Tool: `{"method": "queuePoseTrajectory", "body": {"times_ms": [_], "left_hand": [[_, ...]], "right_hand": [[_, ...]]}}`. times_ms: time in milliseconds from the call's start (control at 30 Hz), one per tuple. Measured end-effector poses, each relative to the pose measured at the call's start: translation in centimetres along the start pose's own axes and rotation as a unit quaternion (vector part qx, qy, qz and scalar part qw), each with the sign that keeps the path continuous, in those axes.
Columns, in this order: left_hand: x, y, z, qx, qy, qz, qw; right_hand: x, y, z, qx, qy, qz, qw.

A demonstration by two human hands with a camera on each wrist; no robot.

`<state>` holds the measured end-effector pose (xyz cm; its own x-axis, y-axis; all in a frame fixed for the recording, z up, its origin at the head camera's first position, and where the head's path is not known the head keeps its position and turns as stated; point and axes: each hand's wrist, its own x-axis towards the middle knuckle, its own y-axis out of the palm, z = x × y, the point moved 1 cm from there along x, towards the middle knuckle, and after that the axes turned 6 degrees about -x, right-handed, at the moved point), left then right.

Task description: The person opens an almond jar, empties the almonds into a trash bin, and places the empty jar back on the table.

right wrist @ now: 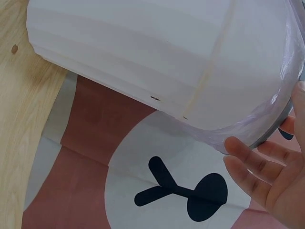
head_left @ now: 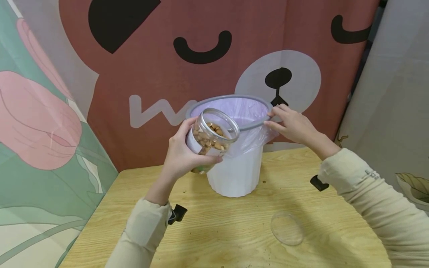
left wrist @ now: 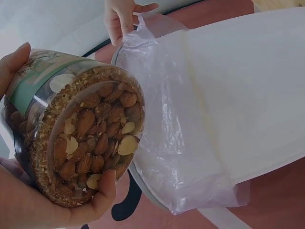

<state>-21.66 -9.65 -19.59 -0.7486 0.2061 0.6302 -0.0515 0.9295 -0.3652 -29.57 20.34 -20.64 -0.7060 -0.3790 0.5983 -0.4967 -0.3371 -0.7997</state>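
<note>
Clear disc (head_left: pixel 286 228), perhaps lid, before bin (head_left: pixel 234 175)

A smooth fabric backdrop (head_left: pixel 140 74) printed with a huge reddish-brown, white-muzzled bear (head_left: pixel 254 41) hangs behind the pale yellow wood-grain bench (head_left: pixel 228 227). Leftward is a green fabric panel (head_left: pixel 50 190) with pink flowers (head_left: pixel 40 126); rightward, a grey leaf-printed curtain (head_left: pixel 385 108).

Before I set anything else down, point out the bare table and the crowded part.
The wooden table is nearly bare between the left sleeve and the clear round lid, and between the white bin and the right sleeve. Crowded: around the bin's rim, where the left hand holds the almond jar and the right hand grips the edge.
</note>
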Motion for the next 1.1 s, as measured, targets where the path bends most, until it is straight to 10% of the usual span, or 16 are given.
{"method": "queuePoseTrajectory", "body": {"times_ms": [1100], "left_hand": [[3.9,-1.5,-1.7,0.073,-0.031,-0.033,0.9963]], "right_hand": [[-0.1,0.1,-0.1,0.001,-0.004,-0.003,1.0000]]}}
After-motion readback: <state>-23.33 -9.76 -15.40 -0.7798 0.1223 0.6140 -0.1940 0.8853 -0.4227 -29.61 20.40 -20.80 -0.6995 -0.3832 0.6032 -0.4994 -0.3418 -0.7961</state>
